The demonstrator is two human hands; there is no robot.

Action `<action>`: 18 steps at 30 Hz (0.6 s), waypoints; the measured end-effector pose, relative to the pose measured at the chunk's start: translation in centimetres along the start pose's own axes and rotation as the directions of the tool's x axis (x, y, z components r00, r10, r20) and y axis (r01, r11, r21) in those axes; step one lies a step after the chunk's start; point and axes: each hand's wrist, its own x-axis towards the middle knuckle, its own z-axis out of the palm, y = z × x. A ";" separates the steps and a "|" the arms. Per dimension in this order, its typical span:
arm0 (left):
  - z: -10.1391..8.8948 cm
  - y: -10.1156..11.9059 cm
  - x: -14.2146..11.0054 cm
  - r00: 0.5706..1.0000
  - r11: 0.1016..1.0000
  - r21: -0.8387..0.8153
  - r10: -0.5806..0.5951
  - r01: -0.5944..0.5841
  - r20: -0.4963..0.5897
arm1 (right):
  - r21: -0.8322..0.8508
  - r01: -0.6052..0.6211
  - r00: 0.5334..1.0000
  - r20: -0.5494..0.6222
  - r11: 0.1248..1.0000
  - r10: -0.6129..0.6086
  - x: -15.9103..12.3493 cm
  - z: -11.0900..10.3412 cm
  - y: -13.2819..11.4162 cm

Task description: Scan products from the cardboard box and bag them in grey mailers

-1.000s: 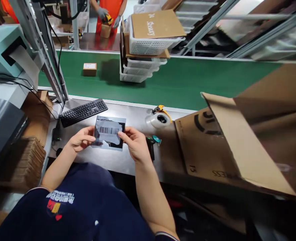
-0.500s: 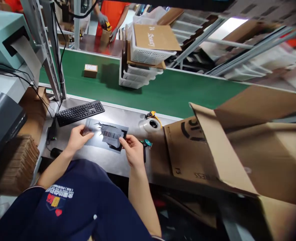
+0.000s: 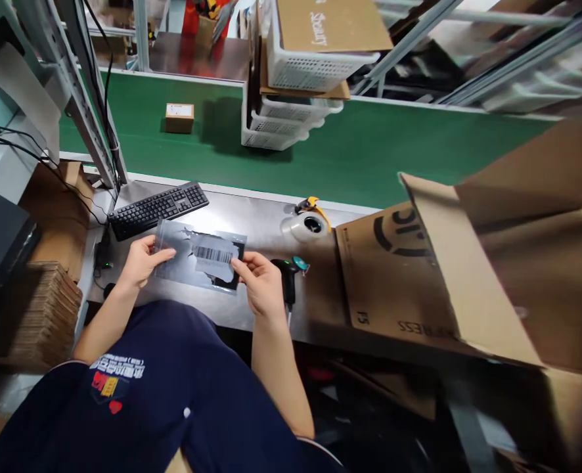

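Observation:
Between both hands a clear plastic bag [image 3: 177, 269] is stretched out above the metal table, with a barcode label and a dark piece showing in its right part. My left hand [image 3: 142, 260] pinches its left end between thumb and fingers. At the opposite end my right hand [image 3: 261, 281] grips the edge, thumb on top near the label. Just right of that hand lies a black barcode scanner [image 3: 288, 279], partly hidden by it. Behind the bag sits a black keyboard [image 3: 160, 209].
A tape dispenser [image 3: 312, 225] rests on the table beside a large open cardboard box [image 3: 389, 276]. On the green conveyor [image 3: 212, 161] stand a small carton [image 3: 179, 119] and stacked white baskets [image 3: 315, 71]. Flattened cardboard [image 3: 54, 309] is piled at left. Across the belt, a co-worker's gloved hand [image 3: 221, 21] shows.
The view has shifted down and right, so the background sits higher. Both hands still hold the bag, now tilted a little more toward me. More of the scanner shows.

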 end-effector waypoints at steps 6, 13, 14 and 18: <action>0.1 0.1 0.6 1.000 1.000 0.022 0.013 -0.013 0.012 | 0.010 0.002 1.000 -0.013 1.000 -0.002 0.4 0.0 0.0; -0.8 -1.5 1.7 0.998 0.993 0.101 0.060 -0.061 0.017 | -0.037 -0.001 1.000 0.008 0.999 0.001 1.6 -0.5 1.7; -1.1 -2.3 2.2 0.998 0.990 0.125 0.066 -0.066 0.010 | -0.037 -0.017 1.000 0.014 0.999 0.018 2.2 -0.5 2.6; -2.5 -7.7 5.3 0.997 0.965 0.264 0.018 0.001 -0.070 | -0.081 -0.176 0.983 0.032 0.981 0.179 5.6 0.3 8.1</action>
